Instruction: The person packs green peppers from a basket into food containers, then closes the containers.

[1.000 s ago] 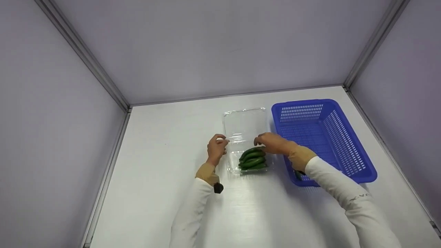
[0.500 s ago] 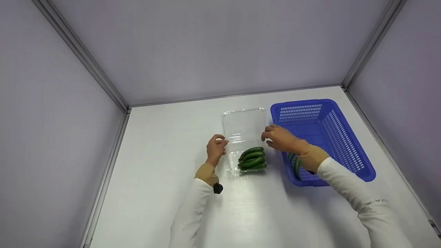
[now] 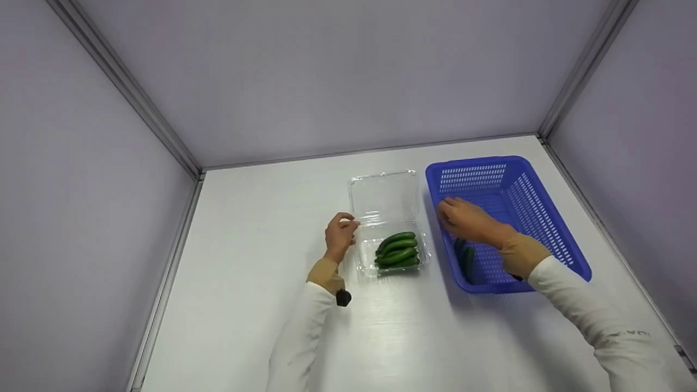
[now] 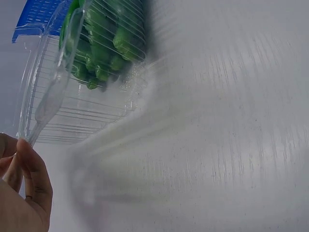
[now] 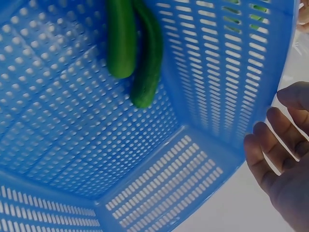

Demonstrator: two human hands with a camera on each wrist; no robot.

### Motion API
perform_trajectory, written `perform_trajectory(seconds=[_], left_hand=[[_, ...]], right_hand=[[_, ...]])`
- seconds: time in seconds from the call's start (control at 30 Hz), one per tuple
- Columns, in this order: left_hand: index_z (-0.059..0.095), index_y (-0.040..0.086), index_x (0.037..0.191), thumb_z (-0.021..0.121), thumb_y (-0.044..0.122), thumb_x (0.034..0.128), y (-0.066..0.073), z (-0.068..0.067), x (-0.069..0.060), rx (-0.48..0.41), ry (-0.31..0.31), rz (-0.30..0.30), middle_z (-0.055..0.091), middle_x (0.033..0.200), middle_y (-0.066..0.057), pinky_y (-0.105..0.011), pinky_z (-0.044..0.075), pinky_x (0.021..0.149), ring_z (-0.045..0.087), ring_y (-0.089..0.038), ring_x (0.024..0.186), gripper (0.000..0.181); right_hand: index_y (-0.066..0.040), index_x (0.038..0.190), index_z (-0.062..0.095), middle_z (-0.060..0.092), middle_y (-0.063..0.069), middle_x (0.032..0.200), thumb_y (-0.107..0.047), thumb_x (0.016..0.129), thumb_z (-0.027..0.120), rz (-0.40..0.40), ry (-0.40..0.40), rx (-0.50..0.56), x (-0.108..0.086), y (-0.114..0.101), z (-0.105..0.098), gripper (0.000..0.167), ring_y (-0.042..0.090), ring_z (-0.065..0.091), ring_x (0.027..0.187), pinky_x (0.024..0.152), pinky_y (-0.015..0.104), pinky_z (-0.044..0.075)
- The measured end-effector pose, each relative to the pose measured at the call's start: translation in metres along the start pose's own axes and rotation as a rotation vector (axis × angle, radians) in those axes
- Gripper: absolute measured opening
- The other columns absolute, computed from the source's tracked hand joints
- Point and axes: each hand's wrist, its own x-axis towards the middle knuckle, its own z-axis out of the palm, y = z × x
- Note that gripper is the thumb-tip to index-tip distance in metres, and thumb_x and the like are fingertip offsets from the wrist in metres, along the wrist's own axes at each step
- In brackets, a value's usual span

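A clear plastic clamshell box [image 3: 360, 256] lies with its lid [image 3: 384, 193] folded back on the table. Several small green cucumbers [image 3: 400, 253] rest side by side in its near half. My left hand [image 3: 340, 237] pinches the left edge of the box near the hinge, thumb against fingers in the left wrist view. Over the left rim of the blue basket [image 3: 561, 231] hovers my right hand [image 3: 467, 220], its fingers loosely bent and holding nothing in the right wrist view. Inside that basket, two cucumbers [image 5: 148, 63] lie along one side wall.
The white table [image 3: 261, 261] is bounded by grey panels [image 3: 359, 81] at the back and both sides. The basket stands close to the right of the box, and its raised walls are slotted.
My right hand has moved right, from above the cucumbers in the box to above the basket. More of those cucumbers now shows. My left hand keeps its place on the box edge.
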Motion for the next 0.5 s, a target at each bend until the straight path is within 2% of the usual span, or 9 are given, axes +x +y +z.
perform_trajectory(seconds=[0.3, 0.5], left_hand=[[0.06, -0.003, 0.115, 0.06, 0.006, 0.0968, -0.002, -0.001, 0.001, -0.03, -0.007, -0.001, 0.07, 0.107, -0.024, -0.021, 0.047, 0.051, 0.062, -0.034, 0.069, 0.02], [0.06, -0.003, 0.116, 0.06, 0.007, 0.0967, -0.003, -0.002, 0.002, -0.022, -0.009, -0.005, 0.07, 0.108, -0.023, -0.021, 0.047, 0.052, 0.062, -0.031, 0.068, 0.021]], right_hand=[[-0.001, 0.087, 0.054, 0.055, 0.008, 0.078, 0.01, 0.08, 0.067, -0.004, -0.029, 0.031, -0.016, 0.006, -0.003, 0.018, 0.027, 0.055, 0.071, 0.063, 0.044, 0.048], [-0.002, 0.089, 0.059, 0.058, 0.008, 0.08, 0.008, 0.082, 0.067, 0.057, -0.195, 0.044, -0.029, 0.008, -0.003, 0.015, 0.023, 0.056, 0.07, 0.062, 0.042, 0.05]])
